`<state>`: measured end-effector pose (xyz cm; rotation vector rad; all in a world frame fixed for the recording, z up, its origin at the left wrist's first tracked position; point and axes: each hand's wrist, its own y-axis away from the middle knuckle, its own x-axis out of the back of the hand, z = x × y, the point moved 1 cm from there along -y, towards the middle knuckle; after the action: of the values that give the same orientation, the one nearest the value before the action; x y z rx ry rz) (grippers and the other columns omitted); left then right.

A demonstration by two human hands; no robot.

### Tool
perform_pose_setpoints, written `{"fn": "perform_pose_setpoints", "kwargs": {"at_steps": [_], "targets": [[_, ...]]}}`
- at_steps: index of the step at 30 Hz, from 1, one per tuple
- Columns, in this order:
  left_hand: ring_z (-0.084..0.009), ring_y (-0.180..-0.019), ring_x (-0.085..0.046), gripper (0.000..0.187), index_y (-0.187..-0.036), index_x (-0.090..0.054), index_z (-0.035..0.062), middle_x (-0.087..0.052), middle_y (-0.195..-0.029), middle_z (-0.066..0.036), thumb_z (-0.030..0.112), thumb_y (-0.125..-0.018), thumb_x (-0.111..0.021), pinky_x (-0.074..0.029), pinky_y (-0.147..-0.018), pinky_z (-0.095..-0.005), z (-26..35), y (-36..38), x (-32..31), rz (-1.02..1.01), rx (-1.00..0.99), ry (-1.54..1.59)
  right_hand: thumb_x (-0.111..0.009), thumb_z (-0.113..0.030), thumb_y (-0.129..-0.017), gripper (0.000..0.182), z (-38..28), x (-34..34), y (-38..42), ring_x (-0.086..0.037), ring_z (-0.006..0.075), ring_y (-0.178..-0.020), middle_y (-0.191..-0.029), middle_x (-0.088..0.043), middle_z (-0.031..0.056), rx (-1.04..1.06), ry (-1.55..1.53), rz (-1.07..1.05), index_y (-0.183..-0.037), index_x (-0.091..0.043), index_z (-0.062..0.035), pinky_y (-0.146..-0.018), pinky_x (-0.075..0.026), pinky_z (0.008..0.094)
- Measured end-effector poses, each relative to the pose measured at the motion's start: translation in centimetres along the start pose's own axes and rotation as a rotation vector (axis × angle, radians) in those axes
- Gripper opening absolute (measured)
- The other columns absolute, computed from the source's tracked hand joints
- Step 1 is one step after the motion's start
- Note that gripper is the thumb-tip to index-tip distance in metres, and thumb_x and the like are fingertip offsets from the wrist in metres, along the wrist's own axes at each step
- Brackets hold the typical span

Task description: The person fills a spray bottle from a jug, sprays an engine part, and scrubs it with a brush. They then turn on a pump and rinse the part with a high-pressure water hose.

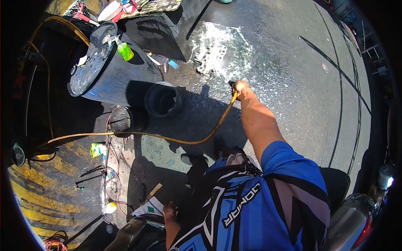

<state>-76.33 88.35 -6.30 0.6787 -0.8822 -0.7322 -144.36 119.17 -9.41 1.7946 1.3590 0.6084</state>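
At the end of my stretched right arm, my right hand (240,88) is closed round the black nozzle (231,83) of a yellow hose (217,125). White, foamy water (228,44) spreads over the ground ahead of the nozzle. In that bright wet patch lies a metal engine part with several holes, like a cylinder head (209,58); glare hides much of its outline. Low in the view and in shadow, my left hand (170,209) is beside a white printed sheet (153,207). Its fingers are too dark to make out.
Left of the wet patch stand a large blue drum (121,79) with a green spray bottle (124,50) on it, a black bucket (163,99) and a dark block-like stand (167,31). Cables (335,67) cross the ground at right. A vehicle part (351,221) is close behind me.
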Motion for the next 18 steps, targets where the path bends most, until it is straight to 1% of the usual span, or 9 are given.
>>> {"fn": "perform_pose_setpoints", "kwargs": {"at_steps": [6,13,16,18], "targets": [[-0.0158,-0.06,-0.058,0.026,-0.109,-0.058,0.0048,-0.06,-0.074,-0.006,0.021,-0.088,-0.058,-0.039,-0.044,-0.0277,-1.5,-1.1,0.1,0.007,0.026,0.027,-0.043,-0.003,-0.085,0.012,0.1,-0.1,1.7,-0.044,0.0196,-0.045,-0.057,-0.044,0.0092,-0.012,0.0,-0.017,-0.075,-0.05,-0.0042,-0.041,-0.032,0.0352],[-0.0153,-0.062,-0.058,0.028,-0.112,-0.058,0.0058,-0.059,-0.075,-0.005,0.02,-0.087,-0.059,-0.039,-0.047,-0.0282,-1.7,-1.0,0.2,-0.013,0.021,0.032,-0.042,-0.004,-0.085,0.013,0.6,-0.2,0.8,-0.044,0.0199,-0.046,-0.057,-0.044,0.0092,-0.025,0.026,-0.004,-0.075,-0.05,-0.0044,-0.041,-0.032,0.0355],[-0.0155,-0.062,-0.058,0.029,-0.112,-0.058,0.0064,-0.059,-0.075,-0.005,0.02,-0.087,-0.059,-0.039,-0.047,-0.0285,-1.7,-0.8,0.1,-0.014,0.014,0.043,-0.042,-0.004,-0.085,0.014,0.7,-0.1,0.2,-0.043,0.0197,-0.044,-0.056,-0.044,0.0087,-0.044,0.031,-0.038,-0.075,-0.051,-0.0046,-0.041,-0.032,0.0354],[-0.0156,-0.061,-0.058,0.03,-0.113,-0.058,0.0065,-0.06,-0.075,-0.005,0.02,-0.086,-0.059,-0.039,-0.046,-0.0286,-1.5,-0.7,0.1,-0.014,0.0,0.05,-0.042,-0.004,-0.086,0.014,0.3,-0.2,0.6,-0.042,0.0197,-0.043,-0.055,-0.043,0.0083,0.006,0.009,-0.007,-0.075,-0.051,-0.0048,-0.04,-0.032,0.0354]]}}
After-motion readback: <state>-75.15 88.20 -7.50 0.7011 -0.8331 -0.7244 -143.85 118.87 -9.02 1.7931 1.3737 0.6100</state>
